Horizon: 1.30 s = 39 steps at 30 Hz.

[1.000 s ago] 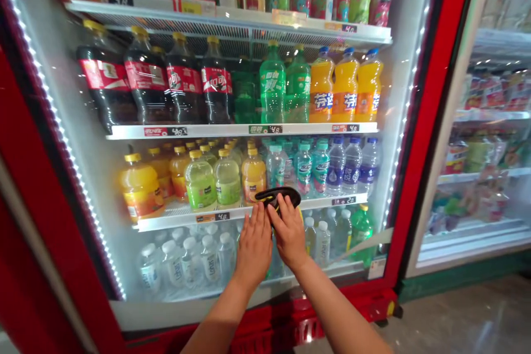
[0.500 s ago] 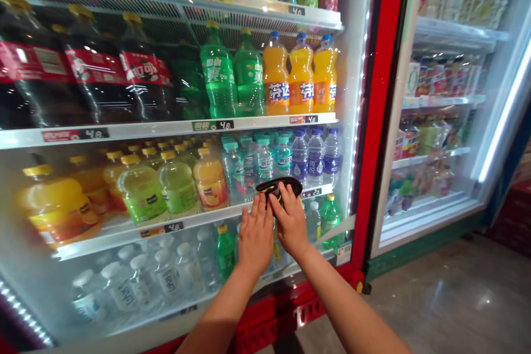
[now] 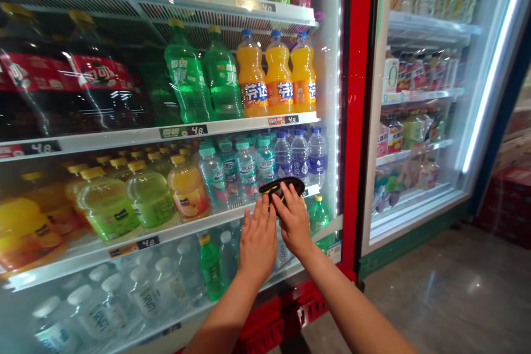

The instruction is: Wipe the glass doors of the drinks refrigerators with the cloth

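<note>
Both hands are stretched out in front of a drinks fridge. My right hand (image 3: 293, 220) has its fingers over a small black oval object (image 3: 296, 183) with yellow lines, whose exact kind I cannot make out. Close beside it, my left hand (image 3: 258, 243) is flat, fingers straight and side by side, their tips at the lower left edge of that object. Behind the hands are clear bottles with turquoise caps (image 3: 248, 168) and water bottles with purple labels (image 3: 299, 155). A green bottle (image 3: 318, 213) stands to the right of my right hand.
Large cola bottles (image 3: 97, 69), green soda bottles (image 3: 185, 74) and orange soda bottles (image 3: 279, 72) fill the shelf above. Juice bottles (image 3: 108, 204) stand lower left, water bottles (image 3: 97, 312) beneath. A red frame (image 3: 355, 94) separates a second fridge (image 3: 418, 221) on the right.
The fridge and its bottles have shifted left in view. Both hands and the black oval object stay nearly in the same place in the picture.
</note>
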Each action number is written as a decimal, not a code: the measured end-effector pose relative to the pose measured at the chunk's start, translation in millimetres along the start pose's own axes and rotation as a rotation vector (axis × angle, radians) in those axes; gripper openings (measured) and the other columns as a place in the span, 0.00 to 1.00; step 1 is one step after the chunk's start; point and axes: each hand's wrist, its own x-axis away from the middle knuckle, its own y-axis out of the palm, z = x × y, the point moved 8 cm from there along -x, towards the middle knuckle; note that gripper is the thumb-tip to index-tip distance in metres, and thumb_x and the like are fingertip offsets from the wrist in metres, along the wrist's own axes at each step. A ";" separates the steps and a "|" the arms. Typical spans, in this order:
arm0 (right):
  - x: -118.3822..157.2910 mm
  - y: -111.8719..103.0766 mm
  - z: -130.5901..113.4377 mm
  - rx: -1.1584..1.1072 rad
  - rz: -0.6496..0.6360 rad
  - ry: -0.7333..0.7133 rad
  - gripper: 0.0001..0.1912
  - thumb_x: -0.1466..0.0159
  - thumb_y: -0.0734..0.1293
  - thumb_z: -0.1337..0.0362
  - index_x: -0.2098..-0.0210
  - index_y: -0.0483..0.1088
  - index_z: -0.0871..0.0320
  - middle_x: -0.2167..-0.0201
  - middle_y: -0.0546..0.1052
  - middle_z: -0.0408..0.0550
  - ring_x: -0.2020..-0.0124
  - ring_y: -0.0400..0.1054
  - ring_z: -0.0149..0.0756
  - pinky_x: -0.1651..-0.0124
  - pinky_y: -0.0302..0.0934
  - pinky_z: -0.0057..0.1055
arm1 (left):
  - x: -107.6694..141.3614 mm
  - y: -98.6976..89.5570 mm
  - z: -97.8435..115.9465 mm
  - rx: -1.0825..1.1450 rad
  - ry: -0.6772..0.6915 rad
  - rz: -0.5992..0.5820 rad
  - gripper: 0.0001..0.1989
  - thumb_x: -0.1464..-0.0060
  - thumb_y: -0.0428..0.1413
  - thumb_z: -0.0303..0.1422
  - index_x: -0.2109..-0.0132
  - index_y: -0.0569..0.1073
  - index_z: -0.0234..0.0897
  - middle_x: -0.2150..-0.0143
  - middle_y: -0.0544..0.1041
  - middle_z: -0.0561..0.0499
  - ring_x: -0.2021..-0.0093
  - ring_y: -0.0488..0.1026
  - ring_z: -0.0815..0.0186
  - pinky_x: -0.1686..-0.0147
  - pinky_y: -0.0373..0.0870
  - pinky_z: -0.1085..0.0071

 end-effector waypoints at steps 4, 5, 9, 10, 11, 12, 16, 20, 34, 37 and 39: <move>33.8 -3.5 14.0 -0.001 -0.074 -0.001 0.36 0.35 0.57 0.78 0.30 0.56 0.49 0.27 0.55 0.53 0.26 0.44 0.45 0.35 0.58 0.54 | 19.8 17.9 20.2 0.010 0.043 -0.038 0.29 0.38 0.48 0.29 0.31 0.61 0.30 0.29 0.61 0.40 0.27 0.53 0.56 0.28 0.48 0.53; 38.5 -9.3 24.8 0.000 -0.078 0.018 0.38 0.36 0.57 0.79 0.30 0.55 0.48 0.27 0.55 0.53 0.26 0.44 0.45 0.35 0.58 0.54 | 17.1 22.2 30.0 0.016 0.078 -0.050 0.29 0.38 0.49 0.28 0.31 0.61 0.31 0.29 0.62 0.41 0.27 0.54 0.57 0.28 0.48 0.54; 22.3 -34.1 62.4 -0.023 0.007 0.089 0.40 0.36 0.56 0.79 0.29 0.51 0.44 0.26 0.52 0.49 0.26 0.44 0.46 0.33 0.56 0.56 | -23.5 25.8 57.5 0.040 0.142 -0.067 0.30 0.38 0.48 0.27 0.30 0.59 0.34 0.28 0.60 0.44 0.27 0.53 0.59 0.28 0.48 0.54; 13.4 -36.6 65.8 -0.027 0.036 0.102 0.39 0.35 0.56 0.78 0.28 0.50 0.44 0.26 0.51 0.49 0.26 0.43 0.46 0.33 0.55 0.57 | -34.5 23.7 58.7 0.044 0.127 -0.062 0.30 0.38 0.48 0.28 0.29 0.58 0.34 0.27 0.59 0.44 0.26 0.52 0.59 0.28 0.48 0.53; 5.5 -37.4 66.4 -0.029 0.066 0.110 0.39 0.34 0.56 0.77 0.28 0.49 0.44 0.26 0.51 0.49 0.25 0.42 0.46 0.32 0.54 0.57 | -42.4 21.3 58.1 0.047 0.104 -0.054 0.30 0.37 0.48 0.29 0.29 0.57 0.34 0.27 0.58 0.44 0.26 0.50 0.58 0.28 0.48 0.53; -0.2 -36.3 64.6 -0.029 0.088 0.111 0.38 0.33 0.57 0.75 0.28 0.49 0.44 0.26 0.50 0.49 0.25 0.41 0.47 0.32 0.54 0.57 | -46.2 19.4 56.2 0.047 0.077 -0.045 0.30 0.37 0.48 0.29 0.29 0.57 0.33 0.27 0.57 0.43 0.26 0.49 0.58 0.28 0.48 0.52; 12.4 -24.6 52.0 -0.041 0.079 0.043 0.37 0.32 0.58 0.74 0.28 0.48 0.44 0.26 0.51 0.50 0.26 0.43 0.46 0.33 0.54 0.56 | -23.5 26.3 52.4 0.016 0.012 -0.033 0.30 0.39 0.48 0.27 0.30 0.59 0.30 0.27 0.57 0.41 0.26 0.51 0.56 0.28 0.48 0.52; 44.8 -28.6 72.2 -0.054 0.032 0.030 0.38 0.33 0.57 0.77 0.28 0.49 0.43 0.26 0.53 0.49 0.26 0.45 0.45 0.33 0.55 0.56 | -6.0 46.4 72.5 0.012 0.106 -0.061 0.31 0.41 0.49 0.23 0.31 0.61 0.33 0.28 0.60 0.43 0.28 0.56 0.57 0.28 0.46 0.54; 78.0 -37.2 111.7 0.033 -0.015 0.083 0.40 0.35 0.57 0.79 0.28 0.49 0.44 0.26 0.52 0.51 0.26 0.43 0.45 0.33 0.57 0.54 | -2.3 73.5 103.6 0.061 0.205 -0.139 0.32 0.40 0.48 0.23 0.29 0.58 0.34 0.27 0.56 0.45 0.26 0.50 0.60 0.26 0.38 0.54; 72.2 -50.4 128.1 0.043 0.009 0.097 0.38 0.35 0.56 0.79 0.29 0.53 0.45 0.27 0.55 0.52 0.26 0.46 0.45 0.34 0.57 0.54 | -15.6 78.1 120.7 0.077 0.237 -0.158 0.32 0.39 0.48 0.24 0.29 0.56 0.34 0.26 0.55 0.46 0.26 0.49 0.60 0.26 0.39 0.54; 55.3 -56.1 135.3 0.066 0.072 0.116 0.35 0.34 0.57 0.77 0.30 0.55 0.46 0.27 0.54 0.52 0.27 0.47 0.46 0.34 0.57 0.53 | -34.8 75.5 123.9 0.078 0.221 -0.137 0.32 0.39 0.47 0.24 0.29 0.56 0.33 0.26 0.54 0.45 0.25 0.47 0.61 0.26 0.38 0.54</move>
